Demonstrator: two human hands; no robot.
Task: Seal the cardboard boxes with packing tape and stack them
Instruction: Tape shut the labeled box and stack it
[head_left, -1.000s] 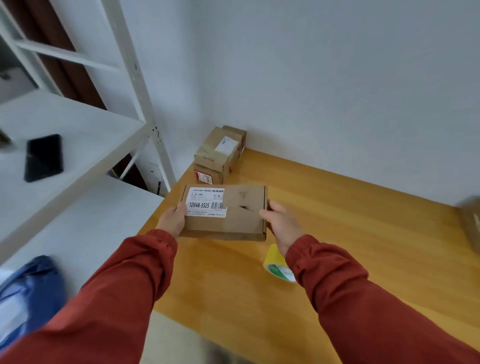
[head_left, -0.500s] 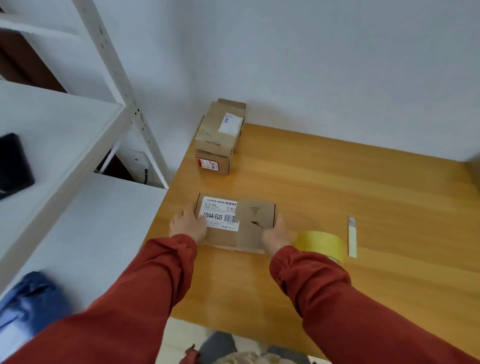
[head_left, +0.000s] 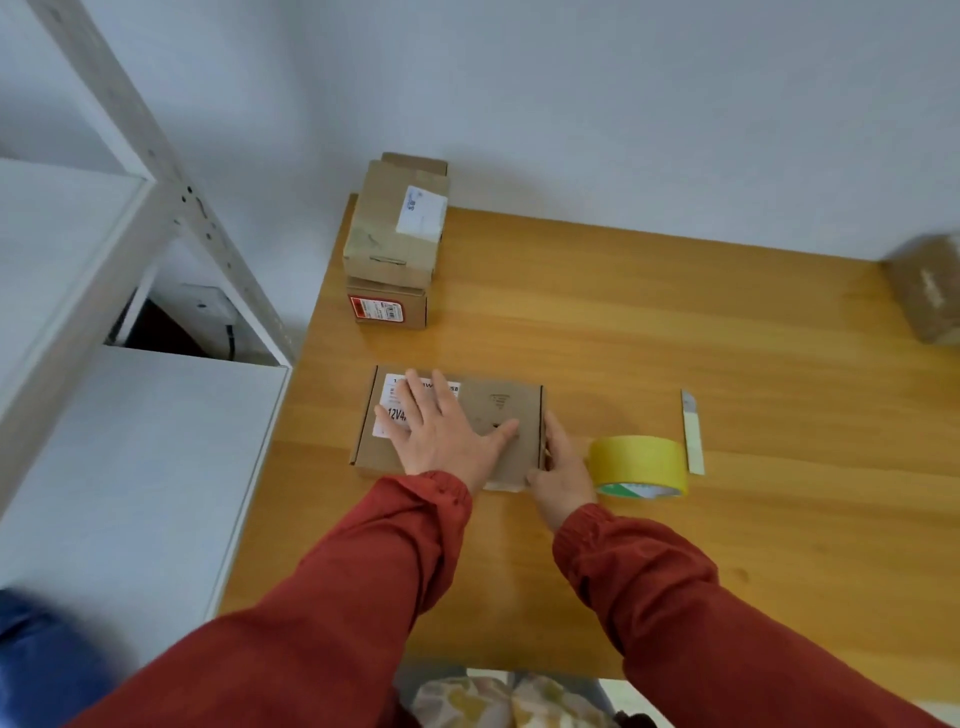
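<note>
- You have four cardboard boxes in view. One flat box (head_left: 501, 415) lies under your hands. Two more sit in a stack, upper box (head_left: 392, 234) on lower box (head_left: 387, 309), well beyond your left hand's fingertips at the table's far left corner. A blurred fourth box (head_left: 927, 286) sits far out to the right of your right hand, at the frame's edge.
- There is one roll of yellow tape (head_left: 639, 462) and one narrow pale strip (head_left: 692, 434); what the strip is cannot be made out.
- Your left hand (head_left: 441, 436) lies flat on the flat box's top with its fingers spread and straight, covering much of the white label. It presses on the box and clasps nothing.
- Your right hand (head_left: 558, 467) rests against that box's right end, fingers laid straight along the side and thumb at the near corner, not closed round anything.
- A second ago you held this box in the air between both hands. Half a second ago it was down on the table (head_left: 675, 338) with a hand at each end. Since then your left hand has slid from the end onto the top, and your right has stayed at its end.
- The tape roll stands on edge just to the right of your right hand, nearly touching the wrist, and the strip lies flat just past it.
- A white shelf rack (head_left: 78, 249) stands well off to the left of your left hand, and something blue (head_left: 41, 649) sits low behind that arm.
</note>
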